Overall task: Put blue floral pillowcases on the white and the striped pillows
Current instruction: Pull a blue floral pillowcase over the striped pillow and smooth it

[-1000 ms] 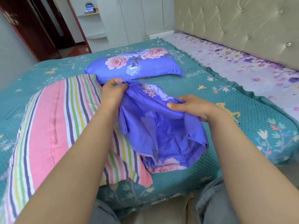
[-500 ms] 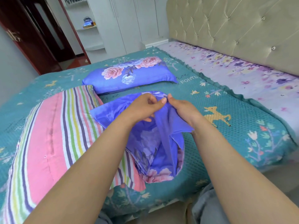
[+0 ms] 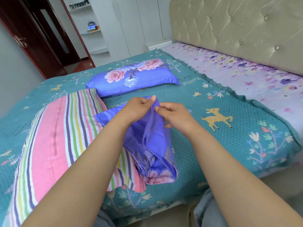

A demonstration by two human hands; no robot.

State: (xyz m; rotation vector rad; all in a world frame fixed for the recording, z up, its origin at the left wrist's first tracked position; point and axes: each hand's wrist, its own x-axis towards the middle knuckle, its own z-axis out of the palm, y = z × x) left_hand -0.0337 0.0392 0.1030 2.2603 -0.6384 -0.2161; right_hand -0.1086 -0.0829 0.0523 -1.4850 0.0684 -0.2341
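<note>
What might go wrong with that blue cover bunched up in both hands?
Both hands, left hand and right hand, pinch the crumpled pillowcase at one small spot, so finding its opening may take fumbling. Its lower end drapes over the striped pillow corner near the bed edge and might slide off.

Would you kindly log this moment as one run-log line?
left hand: pinches pillowcase edge | right hand: pinches same edge | striped pillow: bare | far pillow: covered

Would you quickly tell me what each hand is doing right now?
Left hand: pinching the top edge of the loose blue floral pillowcase.
Right hand: gripping the same pillowcase edge.
</note>
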